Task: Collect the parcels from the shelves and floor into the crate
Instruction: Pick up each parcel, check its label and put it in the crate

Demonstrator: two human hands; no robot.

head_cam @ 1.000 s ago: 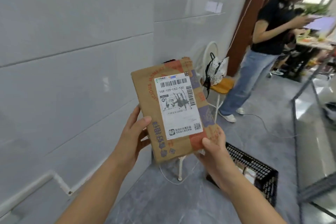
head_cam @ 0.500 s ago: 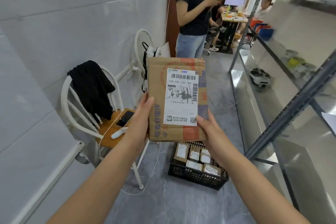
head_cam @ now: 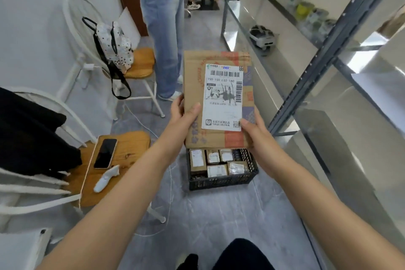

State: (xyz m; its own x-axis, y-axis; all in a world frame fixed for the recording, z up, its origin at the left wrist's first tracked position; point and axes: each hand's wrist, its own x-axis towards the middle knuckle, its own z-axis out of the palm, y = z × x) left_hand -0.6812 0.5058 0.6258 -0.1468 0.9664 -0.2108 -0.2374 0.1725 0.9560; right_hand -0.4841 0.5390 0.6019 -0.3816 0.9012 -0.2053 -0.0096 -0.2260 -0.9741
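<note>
The metal shelves [head_cam: 306, 85] at three o'clock showed no parcels in the stretch in view, and the black crate [head_cam: 221, 181] on the floor already held a layer of small parcels [head_cam: 217, 170]. The large cardboard parcel [head_cam: 218, 98] hung above the crate's twelve o'clock side. The left hand [head_cam: 179, 118] and right hand [head_cam: 255, 136] gripped its lower edges, fingers [head_cam: 178, 105] curled round it, so by my judgement it was not yet lowered in, though the job looked well along.

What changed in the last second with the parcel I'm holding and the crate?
The cardboard parcel was carried round from the wall toward the aisle and now hangs over the black crate, which earlier lay off to the lower right. Nothing was let go: left hand and right hand still hold its lower end, label toward the camera. The small parcels in the crate are unchanged.
</note>
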